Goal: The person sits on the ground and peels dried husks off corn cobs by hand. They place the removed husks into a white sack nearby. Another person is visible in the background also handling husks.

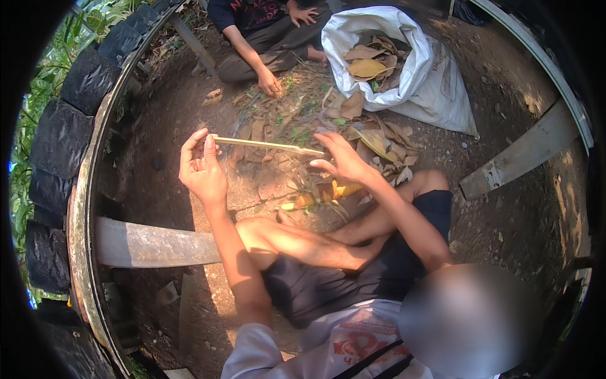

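Observation:
My left hand pinches one end of a thin, pale stick, possibly split bamboo, between thumb and fingers. The stick spans the gap between my hands, nearly level, with a joint-like bump towards its right end. Around that right end, my right hand has its thumb and fingers apart; whether it touches the stick is unclear. Below the hands, a yellow and green stalk-like piece lies on the ground before my crossed legs. Dry brown leaves and plant scraps are scattered beneath the stick.
Across from me sits another person, whose hand reaches down to the leaf litter. A white woven sack of dry leaves leans at the far right. Flat grey posts stand on both sides. Black planting bags line a left-hand rail.

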`<state>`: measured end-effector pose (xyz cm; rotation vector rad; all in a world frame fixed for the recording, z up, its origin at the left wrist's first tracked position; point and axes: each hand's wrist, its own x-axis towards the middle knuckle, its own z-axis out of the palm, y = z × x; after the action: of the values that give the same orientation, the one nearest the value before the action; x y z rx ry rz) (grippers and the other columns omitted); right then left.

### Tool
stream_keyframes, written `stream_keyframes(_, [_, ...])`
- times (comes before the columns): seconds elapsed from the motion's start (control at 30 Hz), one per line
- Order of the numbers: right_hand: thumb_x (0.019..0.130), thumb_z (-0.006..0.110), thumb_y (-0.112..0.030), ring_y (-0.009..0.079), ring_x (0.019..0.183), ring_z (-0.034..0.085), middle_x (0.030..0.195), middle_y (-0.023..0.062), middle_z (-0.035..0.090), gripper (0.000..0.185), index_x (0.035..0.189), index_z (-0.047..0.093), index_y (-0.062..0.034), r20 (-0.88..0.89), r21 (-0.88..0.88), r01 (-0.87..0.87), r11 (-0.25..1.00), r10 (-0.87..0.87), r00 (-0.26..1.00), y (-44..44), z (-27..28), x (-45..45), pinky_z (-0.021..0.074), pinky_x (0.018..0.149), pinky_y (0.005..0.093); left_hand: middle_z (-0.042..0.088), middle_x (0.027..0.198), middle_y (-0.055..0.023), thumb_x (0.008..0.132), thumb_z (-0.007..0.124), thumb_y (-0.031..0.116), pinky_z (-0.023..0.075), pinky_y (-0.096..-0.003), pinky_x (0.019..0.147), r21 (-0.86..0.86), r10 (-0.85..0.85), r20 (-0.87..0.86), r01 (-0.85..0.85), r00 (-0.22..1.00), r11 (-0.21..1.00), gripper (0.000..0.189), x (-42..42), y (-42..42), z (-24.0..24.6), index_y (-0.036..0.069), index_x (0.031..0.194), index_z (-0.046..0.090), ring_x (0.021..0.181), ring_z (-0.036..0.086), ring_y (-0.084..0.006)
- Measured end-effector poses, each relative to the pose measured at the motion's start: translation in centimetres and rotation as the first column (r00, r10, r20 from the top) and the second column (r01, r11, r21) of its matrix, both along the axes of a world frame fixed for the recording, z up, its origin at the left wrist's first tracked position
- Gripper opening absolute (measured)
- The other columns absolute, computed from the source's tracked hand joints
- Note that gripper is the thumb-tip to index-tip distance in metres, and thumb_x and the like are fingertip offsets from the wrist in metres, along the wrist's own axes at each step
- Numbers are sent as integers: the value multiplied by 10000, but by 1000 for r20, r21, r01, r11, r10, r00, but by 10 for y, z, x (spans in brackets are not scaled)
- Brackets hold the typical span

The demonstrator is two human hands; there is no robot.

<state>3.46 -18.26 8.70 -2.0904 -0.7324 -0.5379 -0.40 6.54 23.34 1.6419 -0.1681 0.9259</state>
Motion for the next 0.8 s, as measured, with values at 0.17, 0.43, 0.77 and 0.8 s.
stream_keyframes(0.17, [892, 597, -272, 340, 605, 600, 663, 178, 618, 294, 1031, 659, -21, -602, 69, -309, 949, 287, 745, -33, 26, 8, 488, 633, 434, 613, 1006, -107, 870, 599, 4, 473, -272, 763, 282, -16, -193, 71, 981, 957, 239, -4, 20, -3, -3, 1107, 572, 863, 581, -166])
stream_keyframes(0.43, [914, 502, -448, 402, 708, 608, 678, 222, 604, 439, 876, 635, -31, -301, -461, -180, 869, 37, 953, -80, 78, 16, 471, 645, 483, 622, 1077, -178, 861, 605, 301, 429, -415, 916, 808, 81, -510, 445, 856, 386, 386, -2, -30, -7, 5, 1109, 602, 1026, 580, -334])
stream_keyframes(0.77, [940, 465, -403, 382, 577, 595, 583, 179, 584, 391, 861, 566, -33, -33, -767, -32, 641, 9, 999, -92, 103, 28, 445, 518, 477, 546, 623, -174, 954, 483, 264, 415, -464, 507, 839, 0, -307, 271, 952, 472, 260, 16, -39, -97, 41, 821, 489, 580, 534, -406])
stream_keyframes(0.8, [940, 470, -394, 393, 578, 584, 584, 184, 579, 377, 854, 557, -37, -32, -752, -6, 659, -28, 999, -89, 95, 30, 435, 508, 485, 546, 619, -172, 957, 477, 258, 412, -464, 496, 838, 19, -259, 215, 966, 502, 249, 17, -43, -104, 43, 830, 486, 560, 527, -404])
